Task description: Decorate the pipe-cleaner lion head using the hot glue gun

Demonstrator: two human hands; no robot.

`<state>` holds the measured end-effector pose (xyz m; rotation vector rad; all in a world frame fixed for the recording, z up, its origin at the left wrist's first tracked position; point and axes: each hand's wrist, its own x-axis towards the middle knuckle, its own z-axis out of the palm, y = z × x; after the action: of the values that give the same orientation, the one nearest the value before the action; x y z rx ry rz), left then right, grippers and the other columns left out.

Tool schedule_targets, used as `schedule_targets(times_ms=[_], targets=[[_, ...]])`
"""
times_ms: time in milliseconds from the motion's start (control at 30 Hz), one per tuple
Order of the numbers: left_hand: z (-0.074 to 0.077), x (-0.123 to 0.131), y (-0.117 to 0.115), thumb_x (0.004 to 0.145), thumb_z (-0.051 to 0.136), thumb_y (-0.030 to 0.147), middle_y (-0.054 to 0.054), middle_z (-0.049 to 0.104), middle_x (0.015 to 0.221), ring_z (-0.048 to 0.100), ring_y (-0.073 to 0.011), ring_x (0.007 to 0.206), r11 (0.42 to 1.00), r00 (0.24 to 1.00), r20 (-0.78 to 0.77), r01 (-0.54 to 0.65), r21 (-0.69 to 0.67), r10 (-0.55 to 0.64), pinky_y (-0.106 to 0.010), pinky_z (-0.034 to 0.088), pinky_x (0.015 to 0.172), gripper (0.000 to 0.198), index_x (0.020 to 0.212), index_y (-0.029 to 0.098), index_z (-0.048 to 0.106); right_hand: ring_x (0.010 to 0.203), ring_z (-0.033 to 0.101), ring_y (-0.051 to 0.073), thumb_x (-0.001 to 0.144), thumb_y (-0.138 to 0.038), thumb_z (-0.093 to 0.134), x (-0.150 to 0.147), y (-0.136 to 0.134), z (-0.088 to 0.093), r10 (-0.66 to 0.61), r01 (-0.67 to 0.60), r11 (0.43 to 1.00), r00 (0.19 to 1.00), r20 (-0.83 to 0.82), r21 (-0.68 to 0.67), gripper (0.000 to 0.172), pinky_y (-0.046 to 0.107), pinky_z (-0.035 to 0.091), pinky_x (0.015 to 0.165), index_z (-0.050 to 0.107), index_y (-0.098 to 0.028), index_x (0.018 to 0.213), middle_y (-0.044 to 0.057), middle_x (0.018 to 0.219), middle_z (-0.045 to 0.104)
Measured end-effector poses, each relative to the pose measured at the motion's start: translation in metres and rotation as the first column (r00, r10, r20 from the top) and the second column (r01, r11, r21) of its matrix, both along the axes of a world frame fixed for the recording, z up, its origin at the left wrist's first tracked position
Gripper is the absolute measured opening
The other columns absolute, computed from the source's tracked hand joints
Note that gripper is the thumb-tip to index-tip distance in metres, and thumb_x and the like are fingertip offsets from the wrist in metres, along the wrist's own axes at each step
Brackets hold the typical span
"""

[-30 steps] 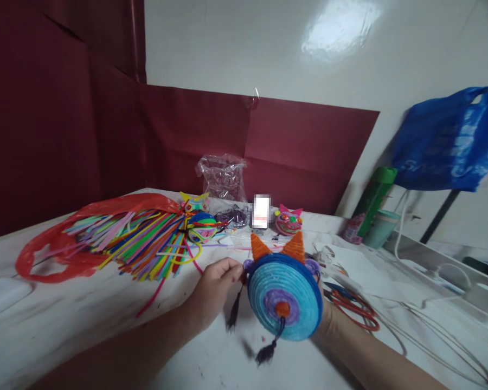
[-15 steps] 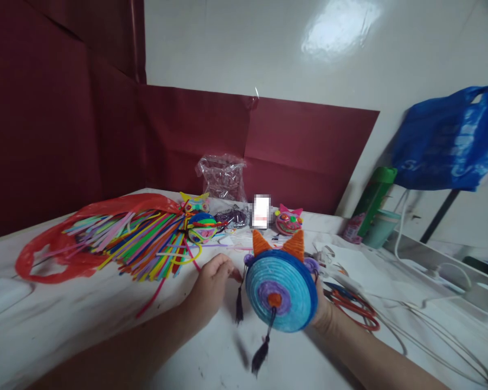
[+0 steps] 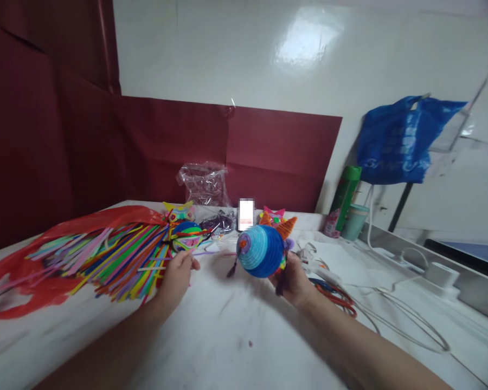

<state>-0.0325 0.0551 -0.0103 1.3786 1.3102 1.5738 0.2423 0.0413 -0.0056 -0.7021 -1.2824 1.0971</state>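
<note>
My right hand (image 3: 295,279) grips a blue, cone-shaped craft piece (image 3: 262,250) with orange ears and dark tassels, held above the table with its tip turned left. My left hand (image 3: 180,270) is near the right end of a bundle of coloured pipe cleaners (image 3: 126,257), its fingers curled together; whether anything is between them is too small to tell. Just behind it lies a round green and blue craft piece (image 3: 187,236). A yellow-eared one (image 3: 179,212) sits farther back. A pink-eared one (image 3: 274,215) is partly hidden behind the held piece.
A red plastic bag (image 3: 106,218) lies under the pipe cleaners. Clear plastic packaging (image 3: 205,187) and a bright, blurred-out upright screen (image 3: 246,215) stand at the back. Orange and white cables (image 3: 410,319), a green can (image 3: 347,196), a cup (image 3: 354,222) and a power strip are on the right.
The blue piece has turned so its tip points left and its side shows. It is now farther from the camera. My left hand has moved away from it, and the view has shifted right.
</note>
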Motion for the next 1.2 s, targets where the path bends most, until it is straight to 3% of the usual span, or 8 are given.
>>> schedule_targets(times_ms=[167,367,567,667,800,867,1033,1200], targets=[[-0.001,0.000,-0.001,0.075,0.055,0.045,0.004,0.044,0.047,0.037,-0.0118,0.042,0.999,0.995,-0.090,-0.037,-0.025,0.034,-0.025,0.030,0.042,0.031,0.055,0.022,0.050,0.101,0.066,0.029,0.073,-0.064,0.063,-0.008,-0.006,0.011,-0.045,0.048,0.994,0.998,-0.041,0.094,0.066,0.044,0.054,0.088,0.055,-0.028,0.128,0.007,0.106,0.072],[0.003,0.001,0.004,0.069,0.068,0.038,-0.005,0.065,0.094,0.061,-0.0222,0.093,0.958,0.992,-0.009,-0.118,0.263,0.124,-0.034,0.048,0.084,0.030,0.093,0.021,0.062,0.120,0.056,0.030,0.067,-0.056,0.076,-0.009,-0.012,0.009,-0.042,0.018,0.979,0.992,0.115,0.201,0.083,0.044,0.044,0.102,0.043,-0.028,0.139,0.008,0.131,0.060],[0.028,0.021,-0.044,0.064,0.077,0.026,-0.009,0.065,0.118,0.058,-0.0273,0.112,0.922,0.948,-0.277,0.240,0.304,-0.155,-0.038,0.043,0.098,0.044,0.107,0.024,0.068,0.126,0.050,0.035,0.063,-0.053,0.079,-0.027,-0.029,-0.005,-0.015,-0.100,0.956,0.924,0.383,0.277,0.088,0.047,0.040,0.106,0.043,-0.024,0.138,0.012,0.137,0.053],[0.033,0.026,-0.052,0.071,0.071,0.029,-0.008,0.069,0.100,0.061,-0.0251,0.102,0.913,0.952,-0.228,0.271,0.305,-0.206,-0.036,0.044,0.095,0.011,0.078,0.021,0.069,0.129,0.047,0.036,0.063,-0.047,0.080,-0.035,-0.036,-0.011,-0.084,-0.088,0.932,0.891,0.446,0.351,0.084,0.048,0.036,0.110,0.045,-0.024,0.136,0.011,0.138,0.052],[0.032,0.016,-0.035,0.077,0.063,0.047,-0.002,0.063,0.073,0.059,-0.0193,0.077,0.982,0.999,0.042,-0.041,0.182,0.034,-0.032,0.046,0.078,0.027,0.071,0.020,0.062,0.126,0.049,0.034,0.067,-0.043,0.077,-0.038,-0.035,-0.009,-0.261,0.108,0.918,0.890,0.374,0.382,0.080,0.048,0.037,0.109,0.042,-0.024,0.137,0.012,0.136,0.051],[0.027,0.012,-0.027,0.076,0.061,0.055,-0.001,0.060,0.069,0.057,-0.0185,0.074,0.985,0.994,0.105,-0.057,0.163,0.040,-0.030,0.046,0.074,0.036,0.067,0.020,0.060,0.125,0.049,0.033,0.068,-0.043,0.076,-0.038,-0.032,-0.005,-0.348,0.231,0.907,0.881,0.321,0.352,0.080,0.048,0.038,0.109,0.041,-0.024,0.137,0.012,0.135,0.051],[0.008,0.028,-0.034,0.076,0.063,0.046,-0.001,0.058,0.068,0.053,-0.0178,0.070,0.985,0.991,-0.087,0.113,0.129,-0.102,-0.029,0.043,0.068,0.028,0.068,0.020,0.062,0.126,0.048,0.033,0.066,-0.040,0.075,-0.040,-0.031,0.001,-0.441,0.361,0.887,0.845,0.301,0.288,0.079,0.049,0.038,0.109,0.040,-0.023,0.135,0.012,0.133,0.049],[0.011,0.024,-0.031,0.076,0.056,0.044,-0.001,0.059,0.067,0.055,-0.0189,0.069,0.989,0.996,-0.085,0.015,0.149,-0.002,-0.030,0.045,0.069,0.025,0.064,0.021,0.057,0.123,0.049,0.033,0.067,-0.037,0.075,-0.036,-0.026,0.001,-0.493,0.393,0.858,0.811,0.315,0.330,0.076,0.051,0.038,0.108,0.042,-0.024,0.134,0.011,0.131,0.051]])
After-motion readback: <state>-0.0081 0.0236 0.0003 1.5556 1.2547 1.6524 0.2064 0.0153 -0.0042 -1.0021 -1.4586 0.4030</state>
